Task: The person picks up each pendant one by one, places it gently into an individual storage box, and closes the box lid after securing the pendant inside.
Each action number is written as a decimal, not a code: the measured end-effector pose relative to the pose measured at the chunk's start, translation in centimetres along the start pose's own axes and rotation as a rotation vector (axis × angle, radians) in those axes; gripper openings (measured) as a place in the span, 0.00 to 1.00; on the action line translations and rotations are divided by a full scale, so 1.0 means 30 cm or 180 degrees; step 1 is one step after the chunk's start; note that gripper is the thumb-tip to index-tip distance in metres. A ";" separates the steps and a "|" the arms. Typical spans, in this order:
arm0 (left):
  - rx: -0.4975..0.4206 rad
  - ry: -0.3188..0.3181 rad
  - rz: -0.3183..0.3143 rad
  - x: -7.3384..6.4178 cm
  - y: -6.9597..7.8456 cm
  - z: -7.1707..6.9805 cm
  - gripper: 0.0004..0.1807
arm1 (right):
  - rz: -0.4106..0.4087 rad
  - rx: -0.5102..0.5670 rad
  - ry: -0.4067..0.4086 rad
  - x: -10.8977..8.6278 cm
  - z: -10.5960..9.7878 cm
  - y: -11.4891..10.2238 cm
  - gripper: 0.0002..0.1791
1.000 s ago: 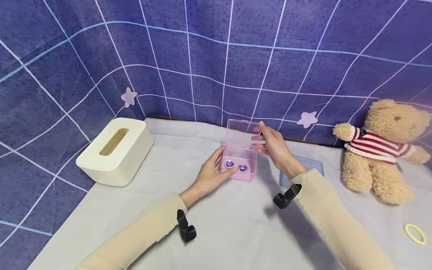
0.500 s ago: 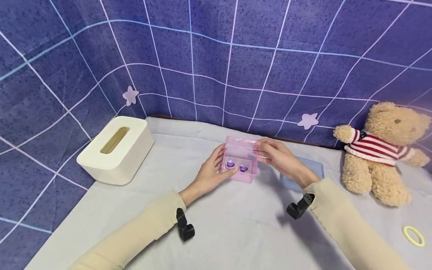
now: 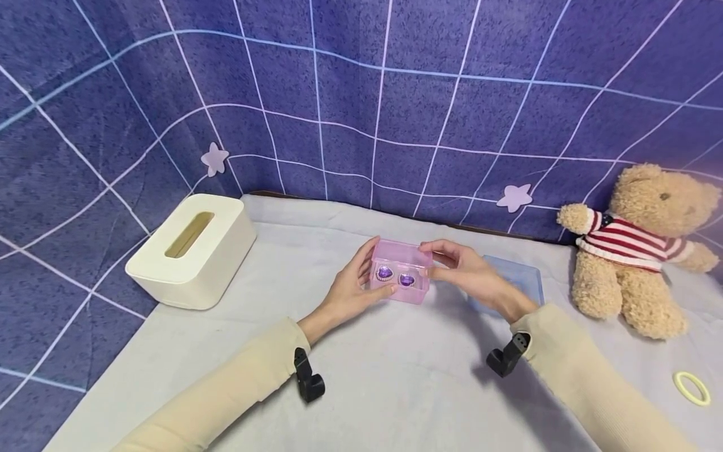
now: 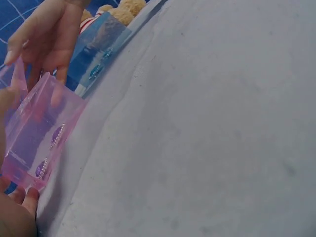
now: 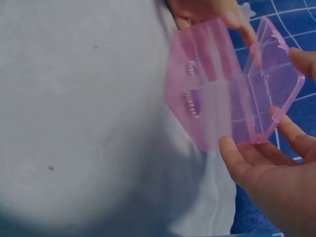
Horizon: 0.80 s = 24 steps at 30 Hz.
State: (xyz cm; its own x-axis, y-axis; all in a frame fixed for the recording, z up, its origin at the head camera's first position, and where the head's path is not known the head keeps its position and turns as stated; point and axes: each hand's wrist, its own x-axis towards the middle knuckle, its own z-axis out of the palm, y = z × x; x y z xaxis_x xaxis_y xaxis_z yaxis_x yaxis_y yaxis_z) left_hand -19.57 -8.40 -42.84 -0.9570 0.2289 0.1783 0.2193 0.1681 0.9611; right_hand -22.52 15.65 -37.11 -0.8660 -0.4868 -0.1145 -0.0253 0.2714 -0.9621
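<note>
A see-through pink box [image 3: 417, 296] with a hinged lid [image 3: 402, 252] sits on the cloth, the lid tilted partway over it. Two purple gems with beaded rims lie inside, one on the left [image 3: 385, 273], the other on the right [image 3: 407, 280]. My left hand [image 3: 348, 287] grips the box's left side, thumb at the front and fingers behind. With thumb and fingers, my right hand [image 3: 465, 271] holds the lid at its right edge; the right wrist view shows the thumb on the rim of the lid [image 5: 281, 74].
Behind my right hand lies a see-through blue box [image 3: 516, 279], with blue gems in the left wrist view. A teddy bear [image 3: 632, 251] sits at right, near a yellow ring [image 3: 691, 388]. A white tissue box [image 3: 192, 251] stands at left. A blue curtain [image 3: 350, 100] hangs behind.
The lid has swung from upright down toward the box, carried by my right hand, which has lowered and come forward. My left hand keeps its grip on the box.
</note>
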 end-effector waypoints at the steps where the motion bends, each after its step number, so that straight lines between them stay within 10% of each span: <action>1: -0.0004 -0.0004 -0.0006 -0.001 0.001 0.000 0.47 | -0.0034 0.0011 -0.0002 -0.002 0.003 0.004 0.30; 11: -0.0122 0.0045 -0.0096 0.003 0.002 0.006 0.30 | -0.0105 0.0098 0.0100 -0.012 0.050 0.027 0.35; 18: -0.0086 -0.0097 -0.0141 -0.026 0.116 0.003 0.32 | 0.0003 -0.0033 0.0323 -0.021 0.069 0.035 0.30; 24: -0.0071 -0.0135 -0.0036 0.001 0.050 0.014 0.33 | 0.0076 0.0123 0.0387 -0.029 0.067 0.050 0.31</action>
State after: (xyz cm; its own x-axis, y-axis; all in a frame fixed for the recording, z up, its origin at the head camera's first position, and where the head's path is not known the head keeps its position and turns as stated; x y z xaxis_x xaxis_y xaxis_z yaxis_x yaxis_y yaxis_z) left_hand -19.19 -7.75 -41.49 -0.9504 0.2676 0.1588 0.2038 0.1497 0.9675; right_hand -20.79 14.80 -38.95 -0.9203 -0.3757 -0.1088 0.0131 0.2484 -0.9686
